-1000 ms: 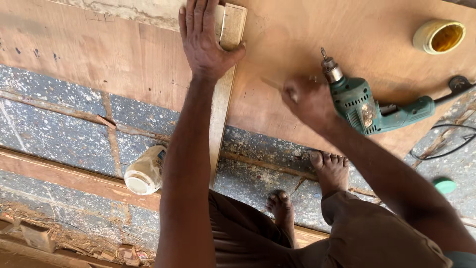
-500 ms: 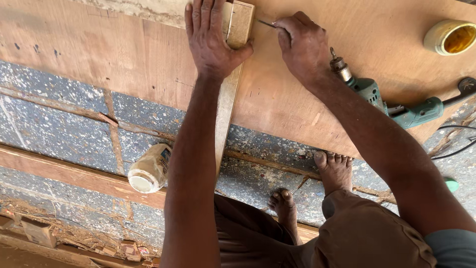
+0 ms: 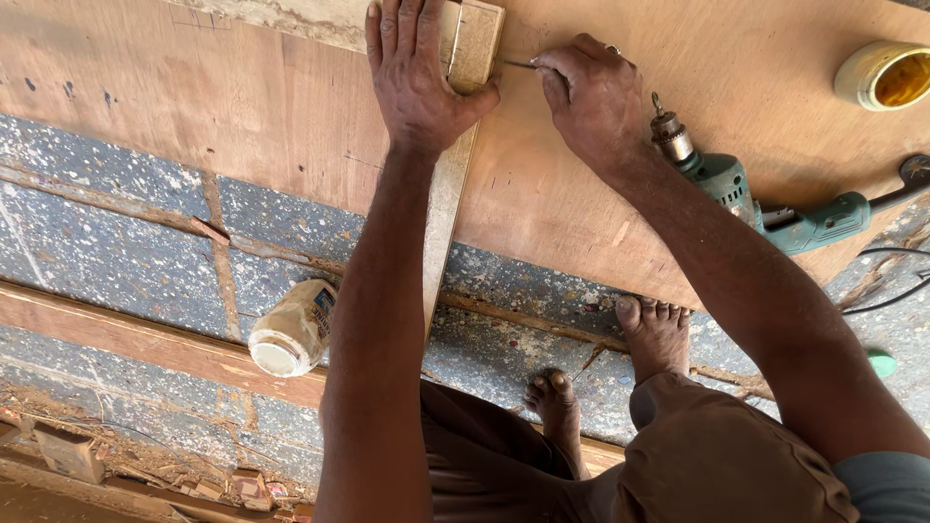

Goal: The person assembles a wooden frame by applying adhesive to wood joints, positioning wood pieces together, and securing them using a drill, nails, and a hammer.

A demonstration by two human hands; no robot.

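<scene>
My left hand [image 3: 418, 76] lies flat, fingers spread, pressing a narrow wooden strip [image 3: 473, 44] onto a large plywood sheet [image 3: 291, 116]. The strip runs from the sheet's far edge back toward me, under my forearm. My right hand [image 3: 591, 97] is closed on a thin pencil-like marker [image 3: 518, 65], its tip touching the strip's right edge. A green electric drill [image 3: 765, 199] lies on the sheet just right of my right wrist, its bit pointing away from me.
A yellow-and-white open tub [image 3: 886, 76] stands on the sheet at far right. A pale jar [image 3: 291, 329] lies on its side on the speckled floor by a wooden batten [image 3: 145, 339]. My bare feet [image 3: 654, 334] rest near the sheet's edge. Cables [image 3: 891, 281] trail right.
My right hand has moved from beside the drill up to the strip's end and brought the marker against its edge. The left hand stays pressed on the strip.
</scene>
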